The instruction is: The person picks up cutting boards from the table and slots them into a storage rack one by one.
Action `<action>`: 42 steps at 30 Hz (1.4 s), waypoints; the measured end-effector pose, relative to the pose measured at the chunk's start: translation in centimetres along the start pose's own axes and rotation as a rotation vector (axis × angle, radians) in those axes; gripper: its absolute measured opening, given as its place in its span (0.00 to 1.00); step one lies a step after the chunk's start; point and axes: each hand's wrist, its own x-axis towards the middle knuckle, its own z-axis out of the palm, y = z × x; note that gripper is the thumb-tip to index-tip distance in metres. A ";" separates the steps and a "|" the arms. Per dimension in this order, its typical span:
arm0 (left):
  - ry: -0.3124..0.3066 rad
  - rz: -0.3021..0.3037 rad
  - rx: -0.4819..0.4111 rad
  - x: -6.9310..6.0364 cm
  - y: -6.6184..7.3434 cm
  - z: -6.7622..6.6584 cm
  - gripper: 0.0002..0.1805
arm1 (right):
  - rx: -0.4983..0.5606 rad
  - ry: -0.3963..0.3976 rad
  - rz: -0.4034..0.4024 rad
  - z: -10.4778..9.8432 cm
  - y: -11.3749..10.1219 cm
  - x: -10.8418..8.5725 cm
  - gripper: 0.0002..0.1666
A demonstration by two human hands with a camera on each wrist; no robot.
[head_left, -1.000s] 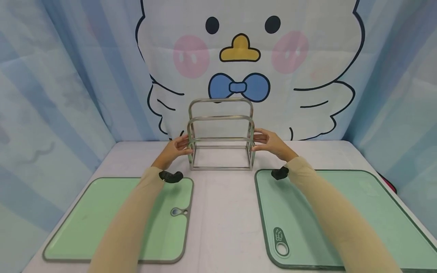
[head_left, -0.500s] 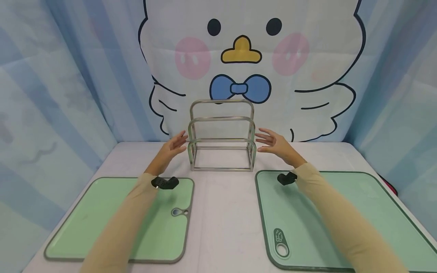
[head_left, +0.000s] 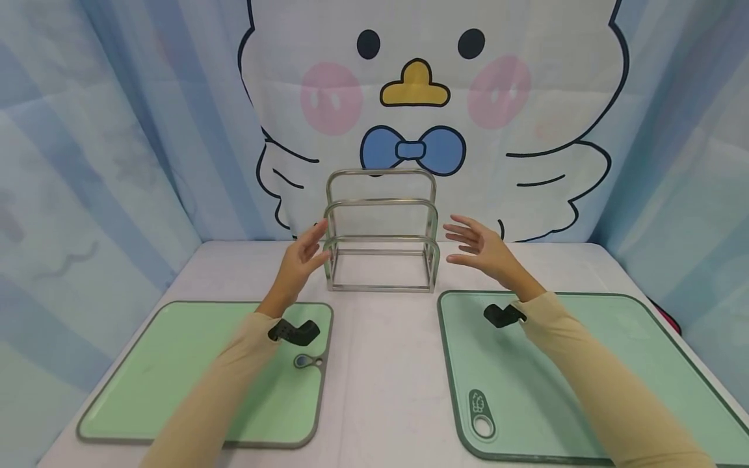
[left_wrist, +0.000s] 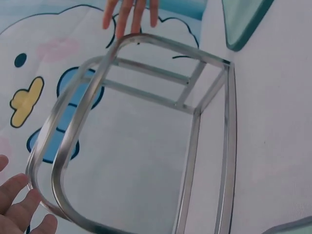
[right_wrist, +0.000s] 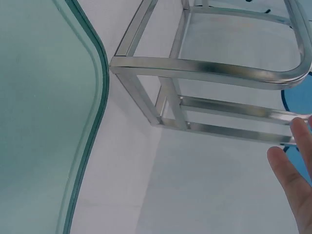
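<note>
Head view, handling the metal rack [head_left: 380, 238]: best done, I judge, with both palms level and clear of its side posts, since a light frame like this could shift or tip if one side were nudged.
Head view, rack's place: upright on the white table [head_left: 380, 364], between the hands.
Head view, left hand [head_left: 298, 259]: beside the rack's left posts, fingers extended, thumb apart from them; its tips overlap the frame, and I cannot tell whether they touch.
Head view, right hand [head_left: 482, 247]: just right of the rack, a gap between; fingers spread, holding nothing.
Head view, boards: a light green board [head_left: 170, 364] lies nearer the person than the rack and to its left, a blue-green board [head_left: 526, 383] nearer and to its right.
Left wrist view, near fingers: loosely spread by the rack's hoops, clamped on nothing; contact is unclear.
Right wrist view, visible fingers: separated, crossing the line of a rack rail, gripping nothing.
</note>
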 end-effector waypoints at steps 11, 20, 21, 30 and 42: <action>-0.060 0.060 0.122 -1.5 1.9 4.0 0.33 | -0.222 0.028 -0.111 -0.9 -1.5 -2.9 0.47; -0.130 0.031 0.239 -2.7 1.7 8.3 0.31 | -0.395 0.104 -0.139 -3.3 -0.5 -6.6 0.49; -0.131 0.023 0.244 -2.8 1.6 8.7 0.31 | -0.395 0.111 -0.145 -3.6 -0.3 -6.9 0.48; -0.171 -0.055 0.314 -3.7 0.4 12.3 0.30 | -0.452 0.142 -0.094 -6.9 1.4 -10.1 0.47; -0.233 -0.241 0.358 -4.2 -0.6 16.3 0.31 | -0.511 0.161 0.103 -11.9 4.6 -13.7 0.43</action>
